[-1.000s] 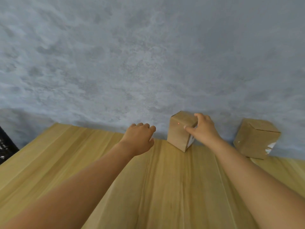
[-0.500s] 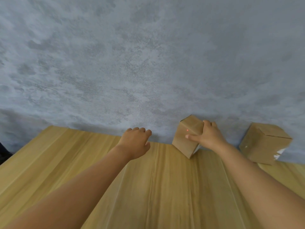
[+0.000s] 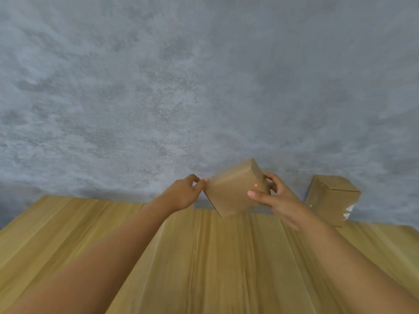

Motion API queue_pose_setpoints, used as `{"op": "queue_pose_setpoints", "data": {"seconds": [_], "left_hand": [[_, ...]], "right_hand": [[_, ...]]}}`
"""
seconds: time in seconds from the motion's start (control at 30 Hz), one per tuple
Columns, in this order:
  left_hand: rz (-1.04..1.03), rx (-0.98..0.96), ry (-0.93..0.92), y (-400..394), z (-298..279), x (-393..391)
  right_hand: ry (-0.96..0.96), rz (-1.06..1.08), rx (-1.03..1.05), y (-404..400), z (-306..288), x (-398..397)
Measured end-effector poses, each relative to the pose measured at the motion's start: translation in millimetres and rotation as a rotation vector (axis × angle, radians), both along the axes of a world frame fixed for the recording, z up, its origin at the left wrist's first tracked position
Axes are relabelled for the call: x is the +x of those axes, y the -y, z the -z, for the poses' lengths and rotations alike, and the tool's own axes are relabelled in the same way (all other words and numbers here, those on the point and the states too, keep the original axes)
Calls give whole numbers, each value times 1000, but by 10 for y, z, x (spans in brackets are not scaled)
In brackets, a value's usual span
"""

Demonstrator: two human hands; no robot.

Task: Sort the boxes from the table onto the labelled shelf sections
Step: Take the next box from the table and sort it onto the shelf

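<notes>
A small brown cardboard box hangs tilted above the far edge of the wooden table, a red light dot on its near face. My right hand grips its right side, thumb on the near face and fingers behind. My left hand touches the box's left corner with its fingertips. A second brown box with a white label stands on the table at the far right, apart from both hands. No shelf is in view.
A grey mottled wall rises directly behind the table's far edge. Bare wooden tabletop stretches toward me between and beside my forearms.
My right hand has lifted and tipped the box off the table. My left hand has moved right and reached the box's left corner. The view has tilted slightly.
</notes>
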State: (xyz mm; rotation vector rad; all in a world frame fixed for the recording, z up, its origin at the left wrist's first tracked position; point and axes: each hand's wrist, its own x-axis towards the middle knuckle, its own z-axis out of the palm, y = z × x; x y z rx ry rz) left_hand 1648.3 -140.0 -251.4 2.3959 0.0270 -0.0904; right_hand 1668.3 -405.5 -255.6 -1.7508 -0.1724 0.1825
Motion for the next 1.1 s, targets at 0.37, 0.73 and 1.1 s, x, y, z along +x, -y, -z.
{"op": "queue_pose_setpoints", "data": {"seconds": [0.37, 0.73, 1.1], "left_hand": [[-45, -955, -286, 110, 26, -132], [-163, -1066, 7, 226, 480, -658], [-315, -1184, -255, 181, 527, -821]], "right_hand": [[-113, -182, 200, -225, -35, -257], [-164, -65, 197, -429, 261, -657], [153, -92, -143, -410, 512, -925]]}}
